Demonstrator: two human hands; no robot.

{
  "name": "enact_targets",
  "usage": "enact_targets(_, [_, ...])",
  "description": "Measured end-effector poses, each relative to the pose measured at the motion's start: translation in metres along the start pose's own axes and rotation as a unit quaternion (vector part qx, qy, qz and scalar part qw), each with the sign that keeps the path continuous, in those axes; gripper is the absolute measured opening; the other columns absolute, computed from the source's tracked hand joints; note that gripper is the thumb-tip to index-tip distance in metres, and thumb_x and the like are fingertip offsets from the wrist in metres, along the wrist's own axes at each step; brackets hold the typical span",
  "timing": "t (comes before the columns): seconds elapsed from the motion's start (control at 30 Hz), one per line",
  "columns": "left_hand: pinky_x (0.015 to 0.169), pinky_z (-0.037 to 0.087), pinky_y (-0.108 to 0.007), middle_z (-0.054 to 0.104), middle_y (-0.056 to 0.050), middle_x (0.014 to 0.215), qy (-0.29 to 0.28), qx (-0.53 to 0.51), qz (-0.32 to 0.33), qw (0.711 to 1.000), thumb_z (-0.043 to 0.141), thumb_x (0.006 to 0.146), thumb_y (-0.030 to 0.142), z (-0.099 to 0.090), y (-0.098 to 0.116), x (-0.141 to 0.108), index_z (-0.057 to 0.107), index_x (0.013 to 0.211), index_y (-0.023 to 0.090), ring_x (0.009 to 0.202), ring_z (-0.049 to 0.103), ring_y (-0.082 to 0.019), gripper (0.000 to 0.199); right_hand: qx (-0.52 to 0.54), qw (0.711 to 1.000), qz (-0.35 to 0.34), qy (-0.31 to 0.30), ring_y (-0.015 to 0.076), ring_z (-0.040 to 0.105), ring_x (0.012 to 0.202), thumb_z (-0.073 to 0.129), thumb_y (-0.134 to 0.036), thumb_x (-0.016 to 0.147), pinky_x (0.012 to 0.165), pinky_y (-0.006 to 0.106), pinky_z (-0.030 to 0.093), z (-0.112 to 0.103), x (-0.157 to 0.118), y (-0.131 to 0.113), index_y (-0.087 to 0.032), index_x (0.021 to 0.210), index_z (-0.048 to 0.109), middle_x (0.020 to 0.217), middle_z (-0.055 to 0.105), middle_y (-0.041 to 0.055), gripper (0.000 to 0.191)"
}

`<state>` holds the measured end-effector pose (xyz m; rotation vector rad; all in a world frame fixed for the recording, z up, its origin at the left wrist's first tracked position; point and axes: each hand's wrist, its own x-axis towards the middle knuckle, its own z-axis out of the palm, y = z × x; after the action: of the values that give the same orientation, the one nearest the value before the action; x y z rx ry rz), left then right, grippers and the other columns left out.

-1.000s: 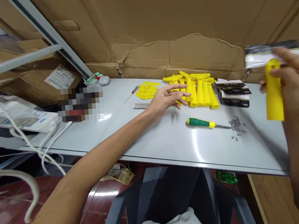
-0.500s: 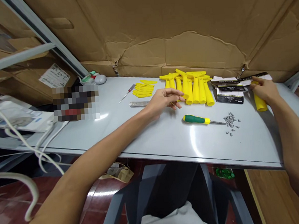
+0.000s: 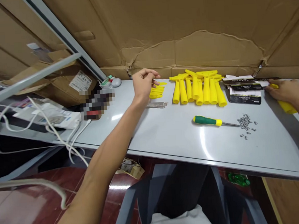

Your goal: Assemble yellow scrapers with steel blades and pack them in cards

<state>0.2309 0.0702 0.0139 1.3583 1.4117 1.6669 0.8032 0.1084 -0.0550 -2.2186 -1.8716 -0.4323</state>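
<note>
My left hand (image 3: pixel 145 84) hovers over a row of thin yellow plastic strips (image 3: pixel 156 92), fingers loosely bent and apart, nothing visible in them. It covers part of the row. Near its wrist lie flat metal blades (image 3: pixel 157 105). At the far right, my right hand (image 3: pixel 286 93) is closed around a yellow plastic handle (image 3: pixel 287 107), whose round end sticks out below the palm. Several yellow T-shaped handles (image 3: pixel 206 87) lie side by side at mid-table. In front are a green and yellow screwdriver (image 3: pixel 207 121) and a small heap of screws (image 3: pixel 244 121).
Black and white printed cards (image 3: pixel 244 95) lie beside my right hand. A cardboard wall (image 3: pixel 211 49) backs the grey table (image 3: pixel 166 138). On the left are white cables (image 3: pixel 53 127), a computer mouse (image 3: pixel 116 82), a pixelated patch and a metal frame bar (image 3: pixel 64 32).
My left hand has moved left, from beside the T-shaped handles to over the thin yellow strips. My right hand still holds its handle at the right. The view has turned slightly left.
</note>
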Motion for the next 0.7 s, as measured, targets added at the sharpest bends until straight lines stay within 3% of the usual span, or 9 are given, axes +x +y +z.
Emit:
enact_targets(0.13, [0.053,0.045,-0.019,0.076,-0.001,0.078,-0.025,0.051,0.001,0.998,0.060,0.085,0.009,-0.004,-0.015,0.010,0.070,0.077,0.020,0.060,0.066,-0.009,0.017,-0.020,0.995,0.054,-0.078,0.0263,0.060,0.065,0.071,-0.050,0.094,0.065,0.042,0.031,-0.005,0.000,-0.020,-0.014,0.147,0.071,0.117,0.077,0.0339,0.064])
enact_targets(0.27, [0.071,0.054,-0.025,0.077,-0.003,0.082,-0.090,0.133,0.082,0.984,0.060,0.085,0.011,0.005,-0.022,-0.004,0.075,0.081,0.020,0.072,0.068,-0.014,0.017,-0.008,0.992,0.076,-0.098,0.0315,0.066,0.081,0.062,-0.063,0.097,0.069,0.044,0.033,-0.020,-0.009,-0.031,-0.019,0.155,0.064,0.126,0.075,0.0340,0.073])
enact_targets(0.37, [0.094,0.056,-0.034,0.080,-0.006,0.102,-0.160,0.239,0.179,0.941,0.061,0.090,0.017,0.015,-0.027,-0.019,0.078,0.097,0.021,0.094,0.070,-0.020,0.019,0.013,0.993,0.101,-0.058,0.0372,0.069,0.101,0.047,-0.072,0.102,0.073,0.047,0.033,-0.041,-0.021,-0.039,-0.020,0.158,0.060,0.132,0.071,0.0354,0.078])
enact_targets(0.43, [0.109,0.052,-0.043,0.077,-0.009,0.120,-0.217,0.308,0.226,0.898,0.060,0.096,0.026,0.021,-0.030,-0.029,0.078,0.115,0.021,0.114,0.067,-0.026,0.026,0.035,0.994,0.101,0.035,0.0388,0.068,0.111,0.043,-0.069,0.105,0.076,0.049,0.034,-0.056,-0.029,-0.050,-0.018,0.152,0.066,0.134,0.069,0.0357,0.073])
enact_targets(0.53, [0.123,0.041,-0.056,0.063,-0.015,0.149,-0.300,0.373,0.252,0.841,0.058,0.103,0.047,0.025,-0.032,-0.040,0.067,0.144,0.020,0.142,0.052,-0.035,0.050,0.089,0.985,0.005,0.145,0.0322,0.068,0.114,0.055,-0.045,0.105,0.086,0.044,0.043,-0.072,-0.041,-0.074,-0.014,0.138,0.075,0.119,0.076,0.0281,0.050])
enact_targets(0.63, [0.127,0.034,-0.064,0.047,-0.017,0.165,-0.356,0.403,0.249,0.806,0.063,0.100,0.059,0.026,-0.031,-0.047,0.052,0.161,0.023,0.154,0.038,-0.041,0.071,0.153,0.963,-0.130,0.180,0.0304,0.067,0.107,0.060,-0.033,0.101,0.092,0.042,0.048,-0.078,-0.053,-0.104,-0.012,0.127,0.079,0.106,0.076,0.0222,0.039])
enact_targets(0.7, [0.127,0.036,-0.064,0.045,-0.017,0.167,-0.364,0.414,0.250,0.796,0.066,0.099,0.056,0.025,-0.032,-0.048,0.050,0.163,0.025,0.156,0.036,-0.041,0.072,0.185,0.947,-0.201,0.168,0.0320,0.065,0.103,0.059,-0.032,0.100,0.092,0.045,0.050,-0.079,-0.062,-0.123,-0.013,0.121,0.080,0.108,0.073,0.0220,0.034])
